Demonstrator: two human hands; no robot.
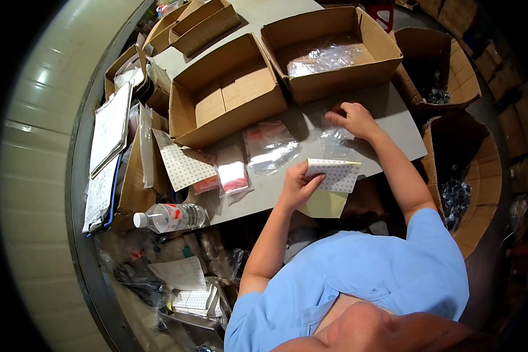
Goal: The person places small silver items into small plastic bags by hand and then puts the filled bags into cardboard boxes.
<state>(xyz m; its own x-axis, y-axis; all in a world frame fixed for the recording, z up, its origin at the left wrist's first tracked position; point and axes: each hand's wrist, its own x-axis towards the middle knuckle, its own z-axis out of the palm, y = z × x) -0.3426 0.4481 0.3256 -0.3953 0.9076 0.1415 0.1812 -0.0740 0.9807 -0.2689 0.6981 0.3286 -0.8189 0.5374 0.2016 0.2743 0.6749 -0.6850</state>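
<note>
My left hand (301, 185) grips a folded sheet of small printed labels (336, 175) between thumb and fingers, at the table's front edge. Its pale yellow backing hangs below the edge. Beyond it my right hand (353, 119) is closed, fingers curled down just over a small clear plastic bag (334, 141) lying on the table. What the right fingertips pinch, if anything, is too small to make out. Left of that bag lie more clear bags (270, 145) with some red showing, and a red-and-clear packet (233, 173). Another label sheet (182, 162) leans beside the packets.
An open cardboard box (229, 126) stands behind the bags; a second box (343, 79) holds clear bags. A water bottle (171, 217) lies at the front left, near clipboards (111, 126). Deep cartons (469, 149) with dark wrapped items stand right of the table (409, 139).
</note>
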